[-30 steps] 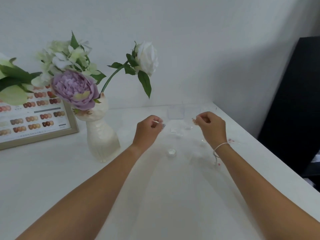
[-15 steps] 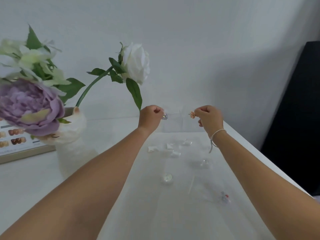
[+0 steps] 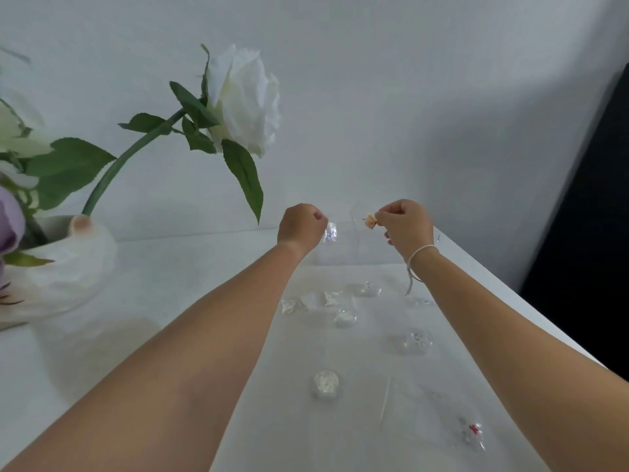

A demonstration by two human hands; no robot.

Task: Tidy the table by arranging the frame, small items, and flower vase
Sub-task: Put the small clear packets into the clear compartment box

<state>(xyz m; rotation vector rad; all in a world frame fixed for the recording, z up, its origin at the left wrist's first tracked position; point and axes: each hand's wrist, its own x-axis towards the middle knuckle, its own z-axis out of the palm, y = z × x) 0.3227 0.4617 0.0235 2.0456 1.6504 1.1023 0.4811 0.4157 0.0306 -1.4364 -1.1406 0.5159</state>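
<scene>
My left hand [image 3: 301, 228] is closed on a small glittery silver packet [image 3: 330, 232], held above a clear plastic box [image 3: 354, 248] at the back of the white table [image 3: 190, 267]. Beside it, my right hand [image 3: 403, 226] pinches a small peach-pink item [image 3: 370, 221] over the same box. Several small clear packets and round cases lie scattered on the table below my arms, among them a round glitter case [image 3: 325, 383] and a clear packet with red bits [image 3: 471, 432]. The white flower vase [image 3: 64, 267] stands at the left, its white rose [image 3: 243, 100] leaning over the table. The frame is out of view.
The table's right edge [image 3: 510, 291] runs diagonally beside a dark object [image 3: 585, 233]. A white wall stands close behind the box. A purple flower [image 3: 8, 221] and green leaves [image 3: 68, 165] hang at the far left.
The view has moved closer and to the right, so the frame left the picture. Both hands rose from the table with their small items to above the clear box.
</scene>
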